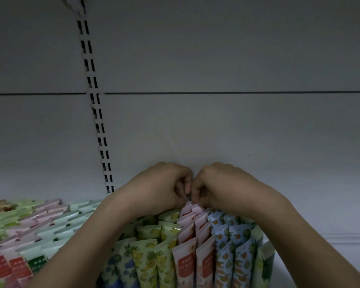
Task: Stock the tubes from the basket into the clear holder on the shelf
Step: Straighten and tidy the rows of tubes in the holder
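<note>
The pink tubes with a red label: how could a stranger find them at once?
Start at the white slotted upright on the back wall, then drop to where both hands meet. The pink tubes with a red label run in a double row from there toward the camera, between yellow lemon-print tubes and blue orange-print tubes.

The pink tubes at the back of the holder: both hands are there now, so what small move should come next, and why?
Probably press the rearmost pink tube down level with its row. Left hand and right hand pinch something at its top edge, right above the pink rows.
</note>
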Action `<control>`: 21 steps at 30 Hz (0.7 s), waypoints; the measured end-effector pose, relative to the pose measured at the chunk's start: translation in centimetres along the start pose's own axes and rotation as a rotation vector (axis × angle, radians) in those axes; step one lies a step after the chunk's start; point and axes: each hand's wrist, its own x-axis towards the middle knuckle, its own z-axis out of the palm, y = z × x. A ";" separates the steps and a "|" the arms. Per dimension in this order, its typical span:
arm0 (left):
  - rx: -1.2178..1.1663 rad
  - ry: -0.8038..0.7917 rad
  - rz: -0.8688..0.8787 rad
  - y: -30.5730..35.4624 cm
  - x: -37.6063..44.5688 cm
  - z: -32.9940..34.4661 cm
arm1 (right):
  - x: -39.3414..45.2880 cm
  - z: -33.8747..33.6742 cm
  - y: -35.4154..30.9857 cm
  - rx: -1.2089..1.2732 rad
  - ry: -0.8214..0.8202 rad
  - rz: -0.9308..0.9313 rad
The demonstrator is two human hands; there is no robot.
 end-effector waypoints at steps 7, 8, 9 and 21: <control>-0.002 0.020 0.022 0.4 -0.5 -1.0 | -0.5 -1.0 0.7 0.168 0.008 -0.042; 0.017 0.030 0.029 0.5 -0.7 -1.3 | -0.5 -1.4 0.9 0.209 0.010 -0.053; 0.028 0.021 0.030 0.5 -0.9 -1.6 | -0.7 -1.6 1.1 0.242 -0.001 -0.060; 0.009 -0.216 -0.015 0.8 -1.3 -1.1 | -0.8 -1.2 0.8 0.265 -0.173 -0.067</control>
